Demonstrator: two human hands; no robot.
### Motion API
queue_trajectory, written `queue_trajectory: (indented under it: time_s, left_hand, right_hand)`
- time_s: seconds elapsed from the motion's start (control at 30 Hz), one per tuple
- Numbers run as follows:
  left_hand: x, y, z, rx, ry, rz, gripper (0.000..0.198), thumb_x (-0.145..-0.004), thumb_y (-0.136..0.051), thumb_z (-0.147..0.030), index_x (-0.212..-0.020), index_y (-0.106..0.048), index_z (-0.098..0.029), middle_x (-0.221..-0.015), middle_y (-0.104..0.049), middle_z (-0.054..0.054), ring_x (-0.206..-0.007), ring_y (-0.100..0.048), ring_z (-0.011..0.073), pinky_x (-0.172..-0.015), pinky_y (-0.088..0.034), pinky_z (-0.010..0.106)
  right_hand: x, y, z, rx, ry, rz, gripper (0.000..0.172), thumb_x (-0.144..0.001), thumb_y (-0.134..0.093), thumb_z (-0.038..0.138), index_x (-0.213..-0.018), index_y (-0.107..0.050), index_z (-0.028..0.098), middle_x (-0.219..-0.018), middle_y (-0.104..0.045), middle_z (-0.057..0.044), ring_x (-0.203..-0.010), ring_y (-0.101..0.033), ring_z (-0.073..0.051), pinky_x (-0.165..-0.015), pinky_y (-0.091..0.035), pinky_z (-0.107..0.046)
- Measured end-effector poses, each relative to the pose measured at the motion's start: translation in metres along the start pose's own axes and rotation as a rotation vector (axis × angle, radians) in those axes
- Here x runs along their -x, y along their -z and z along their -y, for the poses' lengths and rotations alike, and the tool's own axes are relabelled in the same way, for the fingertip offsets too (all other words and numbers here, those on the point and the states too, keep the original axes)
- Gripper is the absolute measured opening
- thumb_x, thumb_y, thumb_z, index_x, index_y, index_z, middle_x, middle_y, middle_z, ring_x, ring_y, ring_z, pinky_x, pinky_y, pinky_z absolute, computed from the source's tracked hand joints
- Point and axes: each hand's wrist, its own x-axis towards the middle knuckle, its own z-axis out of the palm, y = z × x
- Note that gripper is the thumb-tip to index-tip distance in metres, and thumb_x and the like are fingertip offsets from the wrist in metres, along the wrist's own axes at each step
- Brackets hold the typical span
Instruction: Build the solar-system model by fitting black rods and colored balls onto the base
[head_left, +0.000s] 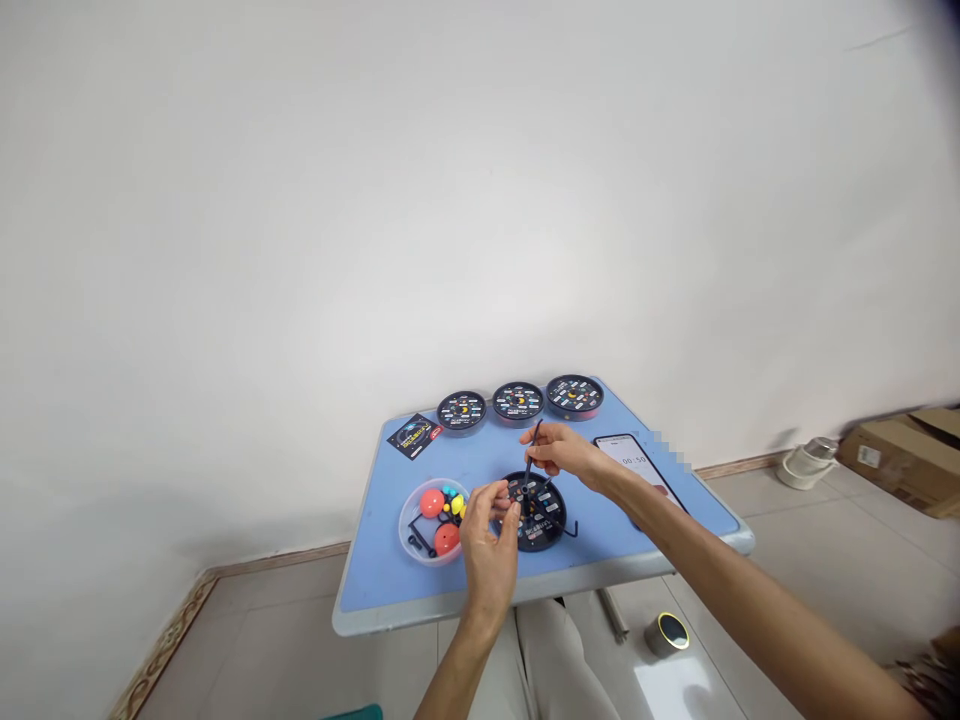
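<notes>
Three black round discs (517, 402) are lined up along the far edge of the blue folding table (375, 590), with a printed card (414, 435) lying at the far left. Nearer the front, a clear plastic bowl (433, 522) is loaded with two red-orange balls, small coloured pieces and black rods. Only a narrow gap is left between that bowl and a fourth black disc (541, 525), which is set near the table's front edge. Over the disc, the left hand (487, 545) is held with its fingertips (504, 500) drawn close together at the disc's face; whether anything small is pinched there cannot be told. From the right, a thin dark rod (531, 455) is gripped by the closed fingers of the right hand (559, 450), its lower end reaching the disc's centre. A steady grip, with the rod kept near upright, looks best here. More room is offered to the right, up to a phone (634, 465) showing a timer. Beyond the table, a tape roll (667, 633) sits on the floor, and a cardboard box (907, 450) is seen at the far right.
</notes>
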Motion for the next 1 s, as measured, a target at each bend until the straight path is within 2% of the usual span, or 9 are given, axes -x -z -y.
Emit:
queue_trajectory:
  time_s: [0.23,0.53,0.73,0.87,1.0]
  left_hand:
    - [-0.007,-0.011,0.011,-0.073,-0.051,0.069,0.022,-0.082,-0.062,-0.028,-0.102,-0.069,-0.021,-0.092,-0.066,0.006,-0.082,-0.062,0.0177,-0.076,-0.052,0.031]
    - [-0.012,-0.02,0.009,-0.084,-0.085,0.048,0.011,-0.082,-0.061,-0.024,-0.087,-0.07,-0.02,-0.083,-0.067,0.004,-0.073,-0.062,0.0168,-0.069,-0.05,0.029]
    - [-0.011,-0.025,0.011,-0.134,-0.142,0.055,0.009,-0.084,-0.059,-0.021,-0.086,-0.068,-0.02,-0.081,-0.065,0.004,-0.07,-0.061,0.0157,-0.067,-0.05,0.028]
    - [-0.009,-0.025,0.015,-0.165,-0.185,0.045,0.009,-0.085,-0.058,-0.019,-0.09,-0.066,-0.02,-0.083,-0.064,0.005,-0.072,-0.061,0.0158,-0.07,-0.05,0.028]
    - [-0.005,-0.025,0.024,-0.226,-0.257,-0.019,0.008,-0.084,-0.06,-0.021,-0.091,-0.063,-0.02,-0.081,-0.063,0.004,-0.073,-0.06,0.0158,-0.07,-0.051,0.028]
  right_hand:
    - [-0.021,-0.005,-0.002,0.07,-0.05,0.001,0.022,-0.065,-0.061,0.003,-0.082,-0.056,0.015,-0.051,-0.058,0.003,-0.046,-0.044,-0.009,-0.041,-0.03,-0.02]
    - [-0.026,-0.008,-0.001,0.135,-0.054,0.079,0.024,-0.063,-0.062,0.004,-0.085,-0.06,0.013,-0.054,-0.061,0.002,-0.047,-0.046,-0.009,-0.041,-0.032,-0.02]
    - [-0.025,-0.011,-0.006,0.221,-0.028,0.069,0.007,-0.066,-0.059,0.008,-0.066,-0.06,0.015,-0.049,-0.056,0.003,-0.044,-0.044,-0.008,-0.04,-0.03,-0.02]
    - [-0.022,-0.012,-0.009,0.295,-0.003,0.055,0.012,-0.065,-0.061,0.011,-0.055,-0.058,0.016,-0.042,-0.049,0.005,-0.042,-0.041,-0.008,-0.039,-0.028,-0.019]
    - [-0.021,-0.014,-0.008,0.33,0.014,0.042,0.013,-0.066,-0.059,0.012,-0.054,-0.056,0.016,-0.039,-0.046,0.007,-0.039,-0.039,-0.006,-0.039,-0.027,-0.018]
